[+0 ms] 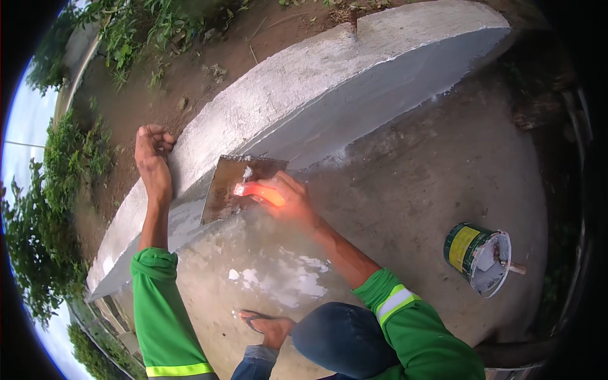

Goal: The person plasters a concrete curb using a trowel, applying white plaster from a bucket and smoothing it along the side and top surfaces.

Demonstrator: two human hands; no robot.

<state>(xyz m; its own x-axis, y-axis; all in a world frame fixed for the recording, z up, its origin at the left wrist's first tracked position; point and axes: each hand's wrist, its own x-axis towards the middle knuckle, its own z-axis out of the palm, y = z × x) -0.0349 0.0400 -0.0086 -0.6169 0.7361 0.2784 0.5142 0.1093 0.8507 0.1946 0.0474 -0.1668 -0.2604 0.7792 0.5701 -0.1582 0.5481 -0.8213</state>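
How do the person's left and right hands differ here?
The right hand grips the orange handle of a flat trowel; no tool shows in the left hand. The left hand is by the outer edge of the pale wall; the right hand is on its inner side. Both hands are bare, below green sleeves.

Head view: left lens of a head-worn fisheye pair, facing steeply down
Right hand (288, 197) on orange-handled trowel (244, 189): the grip, close to mid-frame
Blue-clad knee (342, 339): below the grip, large, near the lens
Wall (253, 95): seen from above, slanting past beyond the grip
Bucket (467, 250): well right of the grip
Sky (28, 126): far left of the grip, at the curved rim
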